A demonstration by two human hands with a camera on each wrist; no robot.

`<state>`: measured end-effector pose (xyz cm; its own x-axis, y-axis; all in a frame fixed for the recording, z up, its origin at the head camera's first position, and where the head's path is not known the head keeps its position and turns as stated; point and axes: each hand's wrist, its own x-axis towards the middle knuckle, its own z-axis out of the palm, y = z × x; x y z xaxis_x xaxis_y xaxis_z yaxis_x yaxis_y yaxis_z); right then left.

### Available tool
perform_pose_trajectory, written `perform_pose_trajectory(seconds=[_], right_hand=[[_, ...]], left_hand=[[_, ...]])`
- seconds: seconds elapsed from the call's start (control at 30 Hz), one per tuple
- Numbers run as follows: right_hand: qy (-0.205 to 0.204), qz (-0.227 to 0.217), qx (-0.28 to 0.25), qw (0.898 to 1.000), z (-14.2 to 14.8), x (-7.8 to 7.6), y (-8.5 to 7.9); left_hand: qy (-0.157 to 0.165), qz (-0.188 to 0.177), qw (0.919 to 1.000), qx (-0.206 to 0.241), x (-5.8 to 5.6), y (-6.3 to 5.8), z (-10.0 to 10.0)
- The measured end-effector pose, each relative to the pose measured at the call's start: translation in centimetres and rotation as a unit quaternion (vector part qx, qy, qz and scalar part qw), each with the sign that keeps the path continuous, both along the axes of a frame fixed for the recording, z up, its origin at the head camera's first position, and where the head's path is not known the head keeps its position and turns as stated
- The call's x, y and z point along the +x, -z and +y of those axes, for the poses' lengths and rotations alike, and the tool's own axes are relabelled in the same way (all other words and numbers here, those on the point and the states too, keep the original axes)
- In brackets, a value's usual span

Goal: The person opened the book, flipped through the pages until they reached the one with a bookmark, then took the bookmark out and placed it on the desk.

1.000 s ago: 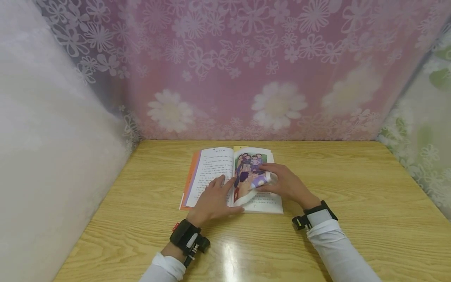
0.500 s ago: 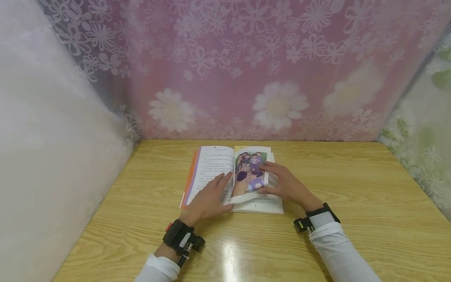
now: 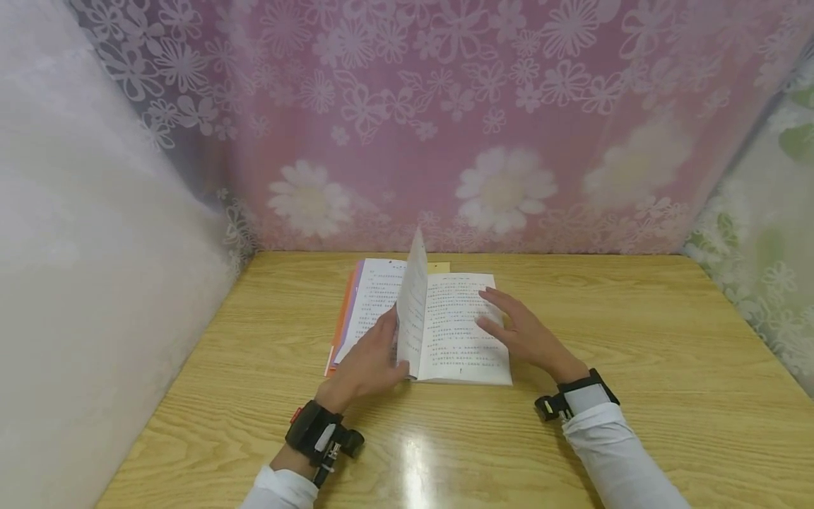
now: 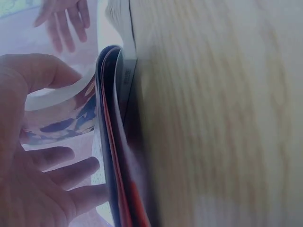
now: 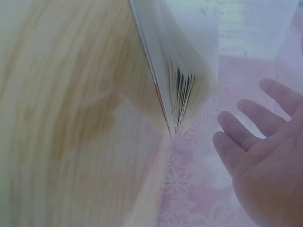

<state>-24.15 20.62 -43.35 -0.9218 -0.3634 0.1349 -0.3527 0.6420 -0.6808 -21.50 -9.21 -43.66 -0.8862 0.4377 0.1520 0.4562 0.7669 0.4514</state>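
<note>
An open book [image 3: 464,329] with printed text lies on the wooden table. One page [image 3: 415,311] stands nearly upright from the spine, with its text side facing right. My left hand [image 3: 365,364] is over the left half of the book, fingers extended along the raised page and thumb near the book's lower edge. In the left wrist view, the page's coloured picture [image 4: 66,120] shows between thumb and fingers. My right hand [image 3: 524,336] hovers at the right page's outer edge, fingers spread and holding nothing. The right wrist view shows its straight fingers [image 5: 234,130] apart from the book.
A yellow flap or card [image 3: 439,268] sticks out behind the book's top edge. The orange cover edge [image 3: 348,311] shows at the left. A pink floral curtain [image 3: 407,141] hangs behind the table [image 3: 636,339], with pale curtains at both sides.
The illustrated page has lifted off the right side and swung left to stand upright. My right hand has let go of it, and my left hand has moved slightly left.
</note>
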Motion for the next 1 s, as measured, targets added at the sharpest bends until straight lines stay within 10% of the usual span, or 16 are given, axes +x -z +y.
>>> perform_pose_trajectory(seconds=[0.3, 0.57, 1.0], right_hand=[[0.000, -0.010, 0.014, 1.000, 0.5, 0.1, 0.7], [-0.008, -0.015, 0.024, 1.000, 0.9, -0.2, 0.6], [-0.011, -0.033, 0.041, 0.999, 1.6, 0.1, 0.5]], left_hand=[[-0.086, 0.061, 0.9890, 0.103, -0.2, -0.6, -0.3], [-0.187, 0.068, 0.9768, 0.079, 0.0, -0.7, -0.6], [-0.167, 0.057, 0.9834, -0.043, 0.0, 0.3, -0.8]])
